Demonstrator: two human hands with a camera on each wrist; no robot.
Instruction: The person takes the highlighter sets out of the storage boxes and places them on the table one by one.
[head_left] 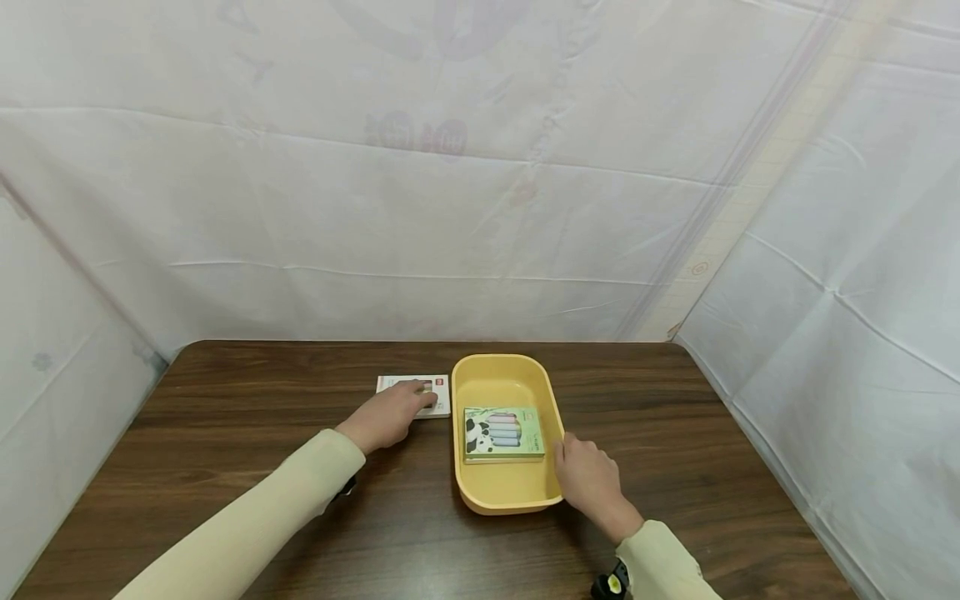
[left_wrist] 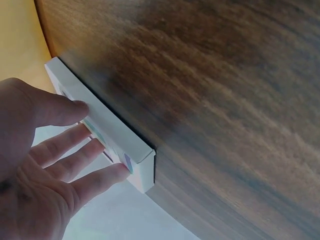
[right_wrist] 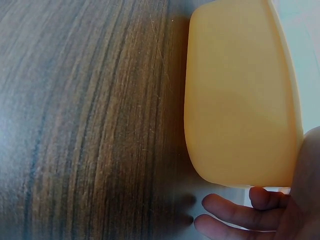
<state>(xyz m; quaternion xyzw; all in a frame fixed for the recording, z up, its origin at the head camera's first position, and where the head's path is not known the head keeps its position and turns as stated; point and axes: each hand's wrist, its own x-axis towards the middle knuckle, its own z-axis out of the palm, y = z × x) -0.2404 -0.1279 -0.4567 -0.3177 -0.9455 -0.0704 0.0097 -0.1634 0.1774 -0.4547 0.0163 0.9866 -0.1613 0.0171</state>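
Observation:
My left hand [head_left: 387, 414] rests over a flat white box [head_left: 387, 382] that lies on the table just left of a yellow plastic bin [head_left: 506, 492]. In the left wrist view the thumb meets the edge of the box, and the fairly straight fingers [left_wrist: 100, 182] touch its printed face. My right hand [head_left: 588, 475] grips the bin's right rim near the front corner, fingers outside the wall. Inside the bin lies a green box [head_left: 503, 434] with a panda and a row of pastel markers printed on it.
A dark wood-grain table [head_left: 247, 433] carries everything. White patterned cloth [head_left: 375, 225] hangs behind its far edge, with more at the left and right sides. A dark band [head_left: 611, 583] circles the right wrist.

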